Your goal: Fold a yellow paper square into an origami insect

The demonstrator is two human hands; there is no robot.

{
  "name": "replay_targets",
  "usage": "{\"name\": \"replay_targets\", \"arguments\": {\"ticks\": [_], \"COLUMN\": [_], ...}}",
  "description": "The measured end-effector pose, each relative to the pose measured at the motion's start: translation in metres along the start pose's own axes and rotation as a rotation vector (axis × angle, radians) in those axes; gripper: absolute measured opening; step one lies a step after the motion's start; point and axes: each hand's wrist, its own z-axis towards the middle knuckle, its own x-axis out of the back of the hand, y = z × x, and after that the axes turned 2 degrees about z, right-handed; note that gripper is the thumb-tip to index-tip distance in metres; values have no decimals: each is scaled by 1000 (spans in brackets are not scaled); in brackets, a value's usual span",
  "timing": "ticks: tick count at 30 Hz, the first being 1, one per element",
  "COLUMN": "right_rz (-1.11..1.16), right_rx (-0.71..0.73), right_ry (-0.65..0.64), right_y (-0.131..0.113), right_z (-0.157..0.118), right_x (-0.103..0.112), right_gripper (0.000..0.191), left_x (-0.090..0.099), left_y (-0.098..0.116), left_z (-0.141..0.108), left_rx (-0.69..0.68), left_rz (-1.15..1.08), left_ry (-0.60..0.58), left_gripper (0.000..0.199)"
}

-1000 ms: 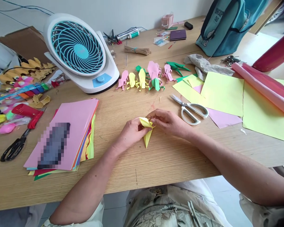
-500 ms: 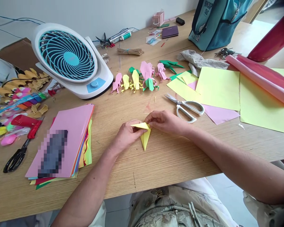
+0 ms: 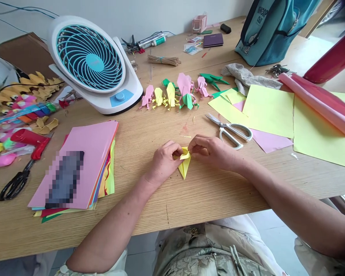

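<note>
Flap of folded yellow paper (image 3: 184, 168) now drawn in (was out L). L hand (image 3: 165, 161) fingers pinch its L edge, R hand (image 3: 212, 151) its R; nr part of surface (image 3: 212, 191), L of scissors (image 3: 222, 125).

My folded paper (image 3: 184, 168): plain yellow | my clothes (image 3: 189, 257): muted beige-grey, floral print | desk (image 3: 146, 207) I work at: light brown, streaky grain | paper figures (image 3: 185, 84): pink, yellow, green | scissors (image 3: 222, 125) on my right: white, silver | sheet stack (image 3: 89, 145): pink-topped, multicoloured edges | fan (image 3: 94, 63): white, turquoise | bag (image 3: 270, 34): teal
</note>
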Motion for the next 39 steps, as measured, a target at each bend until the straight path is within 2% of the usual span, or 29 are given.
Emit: {"name": "replay_targets", "arguments": {"ticks": [3, 5, 7, 10, 16, 24, 33, 39], "right_rz": [-100, -161, -232, -295, -351, -426, -496, -392], "right_rx": [23, 16, 32, 74, 113, 151, 140, 208], "right_ry": [65, 116, 119, 128, 148, 160, 213, 215], "right_y": [-3, -5, -5, -3, 1, 2, -2, -8], "right_z": [-8, -11, -13, -14, -14, -13, -14, -16], "right_x": [-11, -20, -27, -33, -34, -38, -43, -39], "right_gripper": [16, 18, 19, 20, 21, 21, 20, 22], "left_x": [-1, -1, 1, 5, 9, 6, 5, 6], "left_y": [2, 4, 6, 6, 2, -3, -3, -1], "left_z": [0, -1, -1, -1, -1, 0, 0, 0], "left_rx": [-18, -23, -48, -109, -178, -165, -202, -225], "left_rz": [27, 65, 115, 182, 169, 127, 209, 283], "left_ry": [17, 17, 0, -32, -79, -47, -46, -45], "left_gripper": [10, 17, 25, 24, 32, 22, 23, 13]}}
